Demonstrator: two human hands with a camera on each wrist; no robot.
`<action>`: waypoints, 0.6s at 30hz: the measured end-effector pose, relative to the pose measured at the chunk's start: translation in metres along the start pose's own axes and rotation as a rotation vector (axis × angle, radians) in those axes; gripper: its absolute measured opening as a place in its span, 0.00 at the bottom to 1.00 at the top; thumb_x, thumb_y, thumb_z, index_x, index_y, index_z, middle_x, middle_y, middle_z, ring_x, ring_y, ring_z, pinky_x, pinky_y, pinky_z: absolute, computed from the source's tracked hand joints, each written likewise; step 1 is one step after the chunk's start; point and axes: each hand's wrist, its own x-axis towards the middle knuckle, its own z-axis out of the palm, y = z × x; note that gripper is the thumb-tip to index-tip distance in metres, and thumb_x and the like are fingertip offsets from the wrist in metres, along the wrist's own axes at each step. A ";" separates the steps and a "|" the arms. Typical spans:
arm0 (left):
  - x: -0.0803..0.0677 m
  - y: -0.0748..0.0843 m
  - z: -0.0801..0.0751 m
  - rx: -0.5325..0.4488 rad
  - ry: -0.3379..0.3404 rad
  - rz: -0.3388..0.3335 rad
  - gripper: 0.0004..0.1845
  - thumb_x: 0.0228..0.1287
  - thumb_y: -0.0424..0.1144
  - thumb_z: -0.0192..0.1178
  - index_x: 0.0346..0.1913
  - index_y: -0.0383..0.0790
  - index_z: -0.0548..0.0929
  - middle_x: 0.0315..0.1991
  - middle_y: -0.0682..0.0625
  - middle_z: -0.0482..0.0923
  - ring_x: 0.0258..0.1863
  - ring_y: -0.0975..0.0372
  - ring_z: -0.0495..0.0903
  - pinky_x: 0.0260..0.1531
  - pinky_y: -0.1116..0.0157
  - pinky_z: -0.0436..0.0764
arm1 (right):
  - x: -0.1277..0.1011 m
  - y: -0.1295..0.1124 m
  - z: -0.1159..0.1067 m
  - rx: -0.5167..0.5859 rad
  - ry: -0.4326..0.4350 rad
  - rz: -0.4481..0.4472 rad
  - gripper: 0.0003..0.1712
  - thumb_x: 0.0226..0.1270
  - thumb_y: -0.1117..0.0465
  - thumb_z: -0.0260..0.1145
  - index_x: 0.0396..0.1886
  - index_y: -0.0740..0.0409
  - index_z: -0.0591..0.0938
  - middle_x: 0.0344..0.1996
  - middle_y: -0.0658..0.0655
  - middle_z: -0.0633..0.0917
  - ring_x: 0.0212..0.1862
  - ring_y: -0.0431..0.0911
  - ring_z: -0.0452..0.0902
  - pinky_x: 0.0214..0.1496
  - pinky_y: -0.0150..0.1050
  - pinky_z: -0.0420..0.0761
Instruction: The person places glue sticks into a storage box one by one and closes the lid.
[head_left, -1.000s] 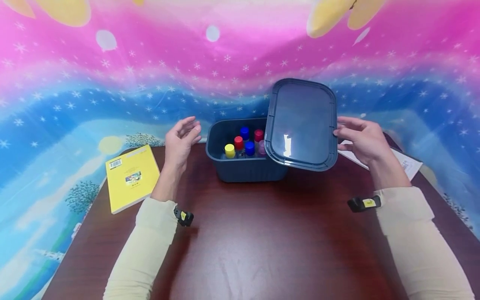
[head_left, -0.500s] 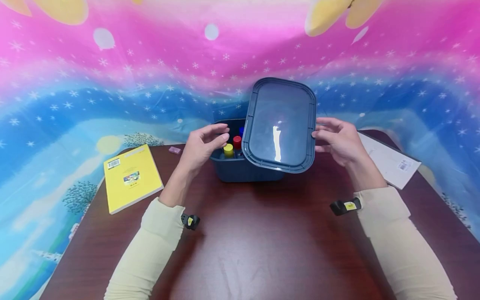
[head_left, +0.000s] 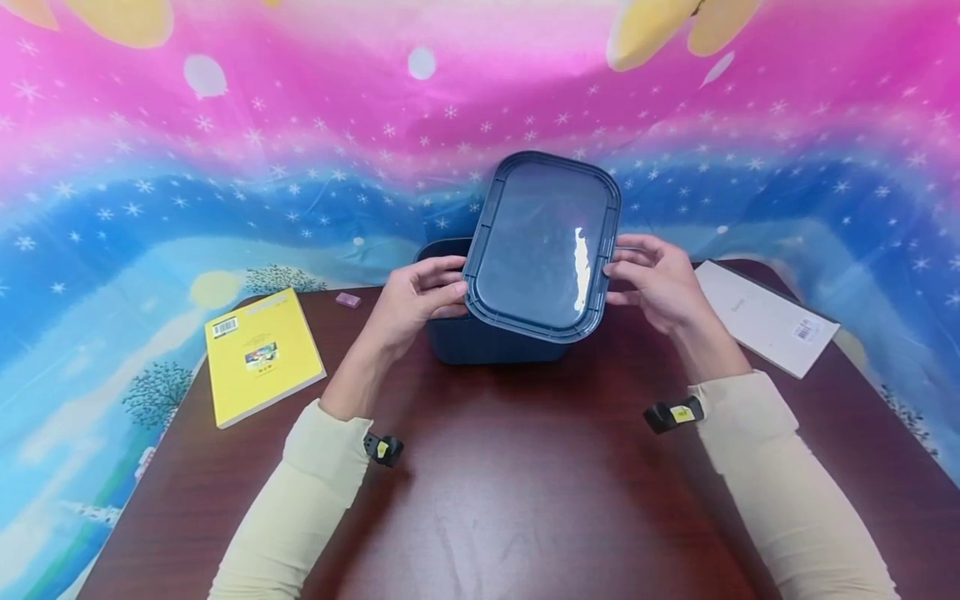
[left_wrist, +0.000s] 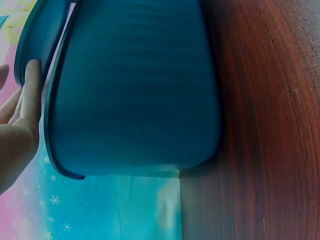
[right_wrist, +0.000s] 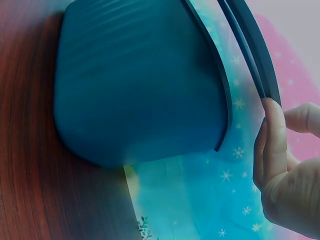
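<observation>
A dark blue-grey lid is held up, tilted, over the matching storage box. My right hand pinches the lid's right edge between thumb and fingers. On the opposite edge, my left hand takes hold with its thumb above and fingers beneath. In the left wrist view, the fingers reach under the lid's edge, beside the box wall. A gap between the lid and the box rim shows in the right wrist view. The lid hides the box's contents.
A yellow book lies on the left of the brown wooden table. A small pink block is left of the box. At the right lies a white book or pad with a barcode. A printed cloth hangs behind.
My right hand has carried the lid leftward over the box, covering the bottles with coloured caps. My left hand has moved right and taken hold of the lid's left edge.
</observation>
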 end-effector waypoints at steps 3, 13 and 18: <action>-0.001 0.003 -0.001 -0.002 0.011 -0.021 0.25 0.69 0.22 0.60 0.67 0.27 0.74 0.55 0.34 0.81 0.40 0.59 0.88 0.43 0.58 0.87 | -0.001 0.000 0.002 0.012 -0.008 0.010 0.21 0.67 0.78 0.61 0.57 0.62 0.72 0.38 0.55 0.80 0.37 0.42 0.81 0.33 0.40 0.88; -0.002 0.002 -0.010 -0.021 -0.006 -0.048 0.25 0.68 0.19 0.58 0.68 0.23 0.73 0.51 0.37 0.82 0.38 0.60 0.88 0.40 0.59 0.87 | 0.012 -0.007 -0.009 0.234 -0.032 0.019 0.10 0.70 0.69 0.67 0.49 0.63 0.80 0.38 0.56 0.87 0.36 0.46 0.84 0.39 0.39 0.87; -0.003 0.004 -0.014 -0.009 -0.044 -0.050 0.26 0.67 0.18 0.58 0.68 0.22 0.72 0.47 0.43 0.84 0.37 0.60 0.88 0.39 0.60 0.87 | 0.021 -0.023 -0.018 0.272 -0.003 0.038 0.12 0.71 0.65 0.68 0.52 0.62 0.82 0.42 0.56 0.86 0.39 0.47 0.83 0.40 0.38 0.86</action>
